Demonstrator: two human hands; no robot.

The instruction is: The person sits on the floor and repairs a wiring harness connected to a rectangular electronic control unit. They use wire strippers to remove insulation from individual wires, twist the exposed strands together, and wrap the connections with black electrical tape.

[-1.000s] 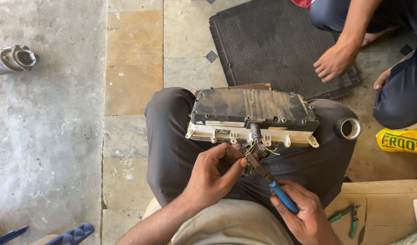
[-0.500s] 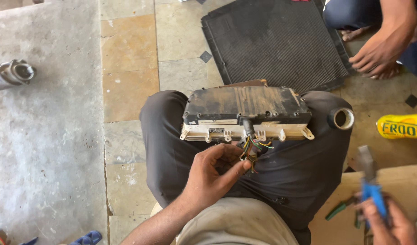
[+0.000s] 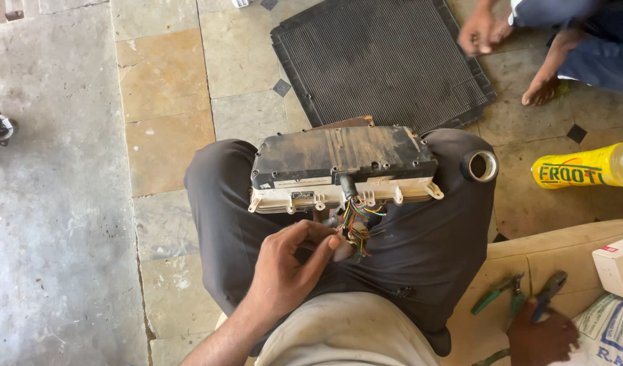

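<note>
A dusty black and cream instrument cluster [image 3: 342, 166] lies across my lap, back side up. A bundle of coloured wires [image 3: 357, 227] hangs from its near edge. My left hand [image 3: 291, 264] pinches the end of that bundle between thumb and fingers. My right hand [image 3: 538, 335] is low at the bottom right, resting on a beige surface [image 3: 569, 244] with its fingers closed over the handle end of blue-handled pliers [image 3: 550, 286]. Green-handled pliers [image 3: 496, 293] lie just left of them.
A black finned panel [image 3: 386, 61] lies on the stone floor ahead. Another person's hand [image 3: 481, 30] and bare foot [image 3: 542, 85] are at its right corner. A tape roll [image 3: 479, 166] sits on my right knee, beside a yellow bottle [image 3: 589, 169]. A white box [image 3: 616, 264] sits at right.
My right hand took the blue-handled pliers away from the wires and swung down right onto the beige surface. My left hand stayed on the wire bundle. The other person's hand moved left.
</note>
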